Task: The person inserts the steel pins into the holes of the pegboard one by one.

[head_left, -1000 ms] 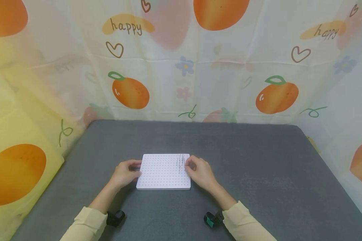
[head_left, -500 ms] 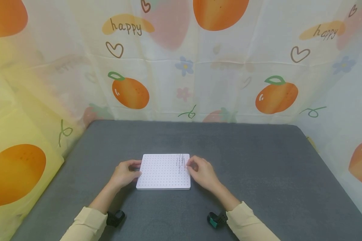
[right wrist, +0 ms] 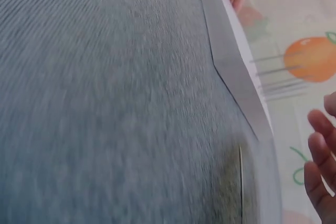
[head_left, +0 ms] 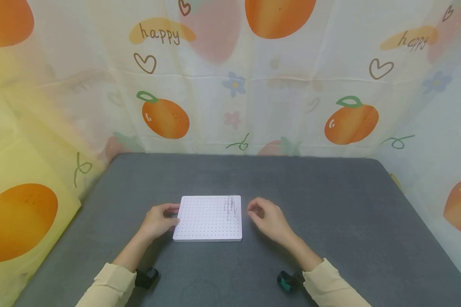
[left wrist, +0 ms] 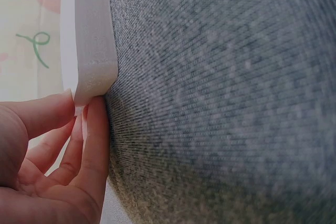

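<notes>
A white board (head_left: 205, 221) with rows of small holes lies flat on the table. Several thin metal pins (head_left: 228, 209) stand upright near its far right corner. At the board's left edge, my left hand (head_left: 158, 221) holds it between thumb and fingers; the left wrist view shows the thumb (left wrist: 50, 113) on the upper rim and fingertips against the side. My right hand (head_left: 269, 219) is off to the right of the board, fingers loosely bent and nothing visible in them. Below that hand, a loose thin pin (right wrist: 241, 182) lies on the table in the right wrist view.
The dark grey table (head_left: 342, 213) extends around the board on all sides. A fruit-printed curtain (head_left: 253, 115) hangs along its far edge and both sides. Black straps with small devices (head_left: 290, 281) are worn on both wrists.
My right hand has drawn back rightward from the board's right edge, leaving a slanted pin standing in the board where its fingertips were. My left hand and the board have stayed put.
</notes>
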Motion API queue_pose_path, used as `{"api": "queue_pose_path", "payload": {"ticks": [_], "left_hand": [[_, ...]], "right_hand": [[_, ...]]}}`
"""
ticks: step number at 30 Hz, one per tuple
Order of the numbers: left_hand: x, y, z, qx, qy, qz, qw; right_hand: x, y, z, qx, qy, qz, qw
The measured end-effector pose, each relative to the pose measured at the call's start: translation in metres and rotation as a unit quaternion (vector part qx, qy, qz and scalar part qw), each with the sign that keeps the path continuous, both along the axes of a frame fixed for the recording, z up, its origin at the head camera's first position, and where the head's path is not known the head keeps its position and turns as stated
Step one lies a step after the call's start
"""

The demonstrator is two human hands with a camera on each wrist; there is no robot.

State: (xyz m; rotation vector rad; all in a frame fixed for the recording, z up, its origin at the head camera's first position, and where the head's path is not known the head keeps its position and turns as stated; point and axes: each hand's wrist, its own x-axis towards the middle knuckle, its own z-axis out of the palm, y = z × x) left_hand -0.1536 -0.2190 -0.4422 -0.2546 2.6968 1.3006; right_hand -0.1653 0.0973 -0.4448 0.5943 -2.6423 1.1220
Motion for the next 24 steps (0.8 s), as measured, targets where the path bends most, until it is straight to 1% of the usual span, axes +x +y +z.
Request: {"api": "queue_pose_path", "payload": {"ticks": [6,11,17,24], "left_hand": [[-0.001,0.0,0.0,-0.001,0.001,0.002,1.0],[-0.002,0.001,0.0,-0.003,0.001,0.004,1.0],[-0.001,0.0,0.0,0.0,0.002,0.0,1.0],[-0.001,0.0,-0.001,-0.002,0.002,0.0,1.0]], "right_hand": [[-0.001,0.015,0.0,-0.025,0.008,0.013,0.9996],[-0.001,0.026,-0.003,-0.041,-0.002,0.02,0.999],[0.002,0.039,-0.007,-0.035,-0.051,0.03,0.9976],[0.008,0.047,-0.01,0.008,-0.102,0.041,0.994]]}}
